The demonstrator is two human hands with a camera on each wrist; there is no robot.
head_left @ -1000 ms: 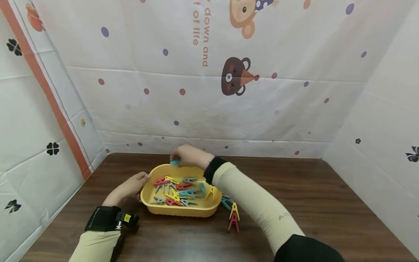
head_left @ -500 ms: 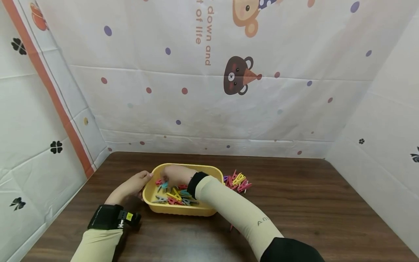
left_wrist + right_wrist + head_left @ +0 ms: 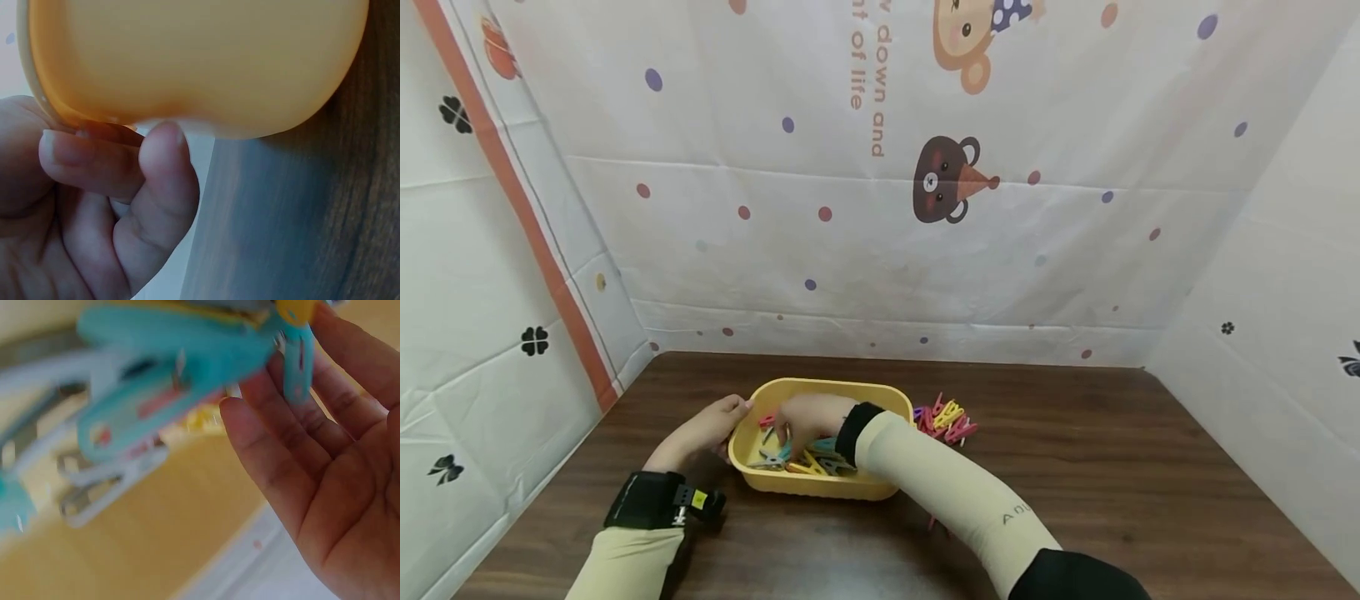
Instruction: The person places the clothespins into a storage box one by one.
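My left hand (image 3: 706, 427) grips the left end of a yellow plastic tray (image 3: 842, 388). In the left wrist view its fingers are curled against the tray wall (image 3: 206, 69). Down inside the tray, my right hand (image 3: 811, 414) is among clothespins of several colours. The right wrist view has a teal clothespin (image 3: 187, 372) at its fingertips, partly blurred, which the fingers and thumb appear to pinch. Grey clothespins (image 3: 112, 481) and other teal ones lie around it. The right hand and forearm hide part of the tray's contents in the head view.
A heap of pink, yellow and purple clothespins (image 3: 946, 418) lies on the brown wooden table (image 3: 1075, 467), just right of the tray. Part of a pink clothespin shows beside the right sleeve (image 3: 955, 492). A patterned white cloth (image 3: 737, 250) hangs behind and at both sides.
My right hand has moved from above the tray's far rim, holding a teal clothespin, down into the tray, then slightly nearer. The left hand keeps its grip on the tray.
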